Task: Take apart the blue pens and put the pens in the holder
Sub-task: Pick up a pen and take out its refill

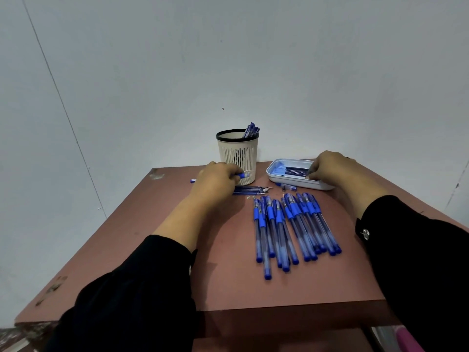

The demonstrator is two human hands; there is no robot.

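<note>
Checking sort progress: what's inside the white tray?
The white tray holds thin blue refills lying flat. The right hand covers its right end, so anything there is hidden.

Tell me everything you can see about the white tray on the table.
The white tray is a shallow rectangular dish with rounded corners, apparently plastic. It lies flat at the far right of the table, right of the pen holder. Inside lie thin dark refills and pale blue pieces. The right hand reaches into it, fingertips at the refills.
</note>
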